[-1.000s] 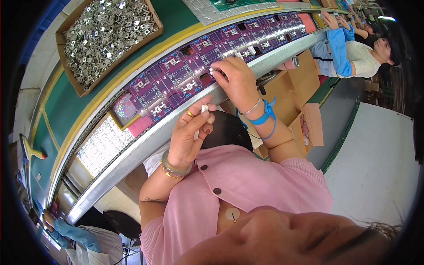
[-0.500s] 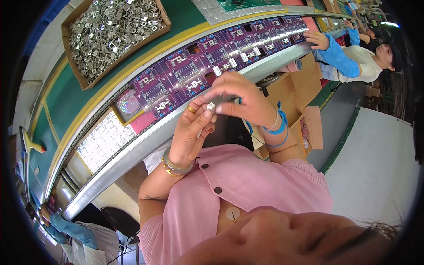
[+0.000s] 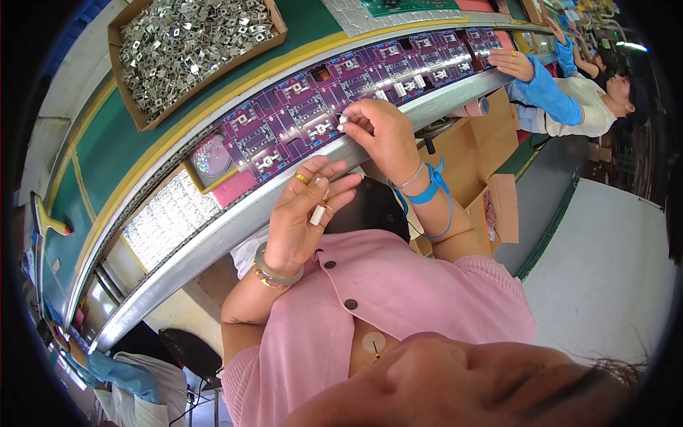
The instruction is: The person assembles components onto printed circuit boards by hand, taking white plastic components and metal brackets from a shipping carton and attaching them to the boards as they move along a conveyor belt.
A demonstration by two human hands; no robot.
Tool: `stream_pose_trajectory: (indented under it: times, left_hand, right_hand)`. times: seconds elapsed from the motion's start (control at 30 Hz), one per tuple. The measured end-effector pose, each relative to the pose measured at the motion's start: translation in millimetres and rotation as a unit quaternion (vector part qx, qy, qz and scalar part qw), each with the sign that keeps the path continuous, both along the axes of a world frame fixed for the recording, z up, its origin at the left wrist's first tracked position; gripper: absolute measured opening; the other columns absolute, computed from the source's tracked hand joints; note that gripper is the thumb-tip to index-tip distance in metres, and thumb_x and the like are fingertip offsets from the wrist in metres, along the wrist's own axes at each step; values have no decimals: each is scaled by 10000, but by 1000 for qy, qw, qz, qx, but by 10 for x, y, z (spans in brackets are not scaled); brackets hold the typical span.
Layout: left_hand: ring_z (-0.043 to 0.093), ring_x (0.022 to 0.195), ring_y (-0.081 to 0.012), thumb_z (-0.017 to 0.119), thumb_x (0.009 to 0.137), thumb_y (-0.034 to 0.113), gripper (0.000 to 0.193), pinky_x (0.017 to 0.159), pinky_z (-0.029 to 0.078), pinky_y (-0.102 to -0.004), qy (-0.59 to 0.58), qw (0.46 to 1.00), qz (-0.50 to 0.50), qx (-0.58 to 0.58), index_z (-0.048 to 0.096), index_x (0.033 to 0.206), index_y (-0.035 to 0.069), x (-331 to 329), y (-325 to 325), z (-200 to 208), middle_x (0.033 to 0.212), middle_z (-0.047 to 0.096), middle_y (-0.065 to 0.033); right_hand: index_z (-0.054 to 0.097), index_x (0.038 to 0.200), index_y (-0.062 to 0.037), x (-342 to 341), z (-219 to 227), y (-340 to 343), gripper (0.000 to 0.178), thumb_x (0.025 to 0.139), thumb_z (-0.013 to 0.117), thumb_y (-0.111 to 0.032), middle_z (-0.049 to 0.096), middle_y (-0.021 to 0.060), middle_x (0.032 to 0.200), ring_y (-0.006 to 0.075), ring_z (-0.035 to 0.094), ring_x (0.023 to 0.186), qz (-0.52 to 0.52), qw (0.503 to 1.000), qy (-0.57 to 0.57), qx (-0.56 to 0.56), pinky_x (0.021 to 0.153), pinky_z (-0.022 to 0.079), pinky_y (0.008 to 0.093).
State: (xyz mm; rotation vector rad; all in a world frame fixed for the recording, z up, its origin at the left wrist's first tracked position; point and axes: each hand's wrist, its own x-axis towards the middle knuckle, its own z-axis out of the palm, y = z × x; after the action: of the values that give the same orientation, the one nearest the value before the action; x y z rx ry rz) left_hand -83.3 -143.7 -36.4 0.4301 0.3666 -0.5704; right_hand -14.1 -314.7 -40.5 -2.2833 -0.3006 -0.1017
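My right hand (image 3: 388, 135) reaches over the near edge of a row of purple circuit boards (image 3: 284, 117). A small white component (image 3: 343, 120) is pinched between its thumb and fingertips, just above the boards. Closer to my body, my left hand (image 3: 290, 231) is turned palm up with its fingers partly spread. It cradles a white block-shaped component (image 3: 318, 215) at the base of the fingers; more may lie behind, but I cannot make them out. Several boards carry similar upright white blocks (image 3: 406, 87) and silvery metal brackets (image 3: 319, 129).
A cardboard box (image 3: 117, 67) full of small metal brackets stands beyond the boards. The metal conveyor rail (image 3: 235, 203) runs along the near side. A round dish (image 3: 212, 160) of colourful bits sits left of the boards. At right, a co-worker's hand (image 3: 514, 64) rests at the boards.
My hands have parted: the right has moved forward to the boards with a white component, while the left has opened out, showing the block in it. The boards have shifted slightly right.
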Motion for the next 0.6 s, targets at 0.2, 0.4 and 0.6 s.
stream_pose_trajectory:
  times: [0.2,0.4,0.6]
  left_hand:
    - [511,644,-62,439,957,308,321,452,368,-149,-76,984,-44,-154,496,1108,31,-54,90,-238,950,533,-66]
    - [377,595,-46,430,960,324,353,476,286,-162,-44,997,-42,-48,504,1162,44,-6,41,-46,824,458,9]
    - [411,687,-64,415,967,247,365,559,317,-178,-22,999,-37,-25,425,1276,53,5,9,-6,867,499,6]
  right_hand:
    - [610,873,-35,32,-24,50,156,738,682,-68,594,82,752,189,592,652,13,998,-45,-51,565,478,284]
    - [588,824,-63,59,-110,76,167,695,688,-96,574,73,732,275,535,715,27,992,-91,-89,637,435,366]
    - [594,845,-65,53,-84,102,185,690,688,-104,569,80,750,283,526,739,19,990,-83,-111,647,431,370]
